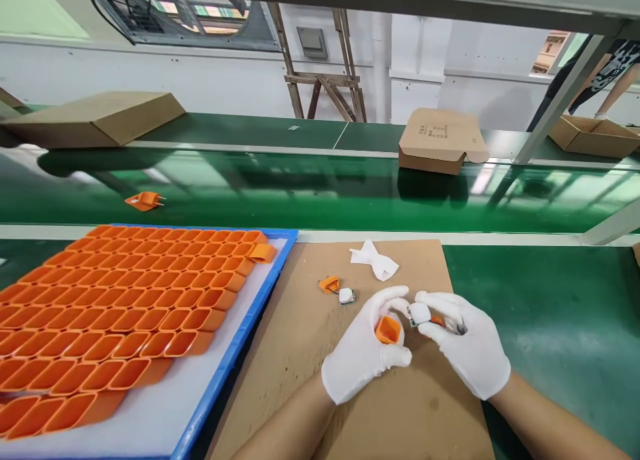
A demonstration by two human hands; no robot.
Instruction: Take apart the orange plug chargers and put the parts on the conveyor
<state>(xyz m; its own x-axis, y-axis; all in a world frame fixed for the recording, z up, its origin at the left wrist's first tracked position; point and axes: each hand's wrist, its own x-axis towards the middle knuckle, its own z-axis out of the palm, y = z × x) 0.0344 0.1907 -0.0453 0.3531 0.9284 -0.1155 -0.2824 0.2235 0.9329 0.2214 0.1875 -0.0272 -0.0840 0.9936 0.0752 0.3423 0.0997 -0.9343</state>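
Note:
Both my hands wear white gloves over a brown cardboard sheet [400, 413]. In my left hand [367, 347] is an orange sleeve [388, 329], its open end facing up. My right hand [465, 343] pinches a small circuit board with a white block [419, 314]; an orange part shows between its fingers. The board is close to my left fingertips; whether they touch is unclear. Beyond my left hand lie another board with a white block [346, 296], an orange piece [329, 285] joined to it, and a crumpled white cloth [375, 260].
At the left, a blue-rimmed tray [235, 353] holds rows of orange sleeves [125, 300]. An orange plug piece [145, 201] lies on the green belt [300, 203]. Cardboard boxes [440, 140] stand on the far ledge. A metal frame [565, 93] crosses above; a person's legs [617, 87] show at the right.

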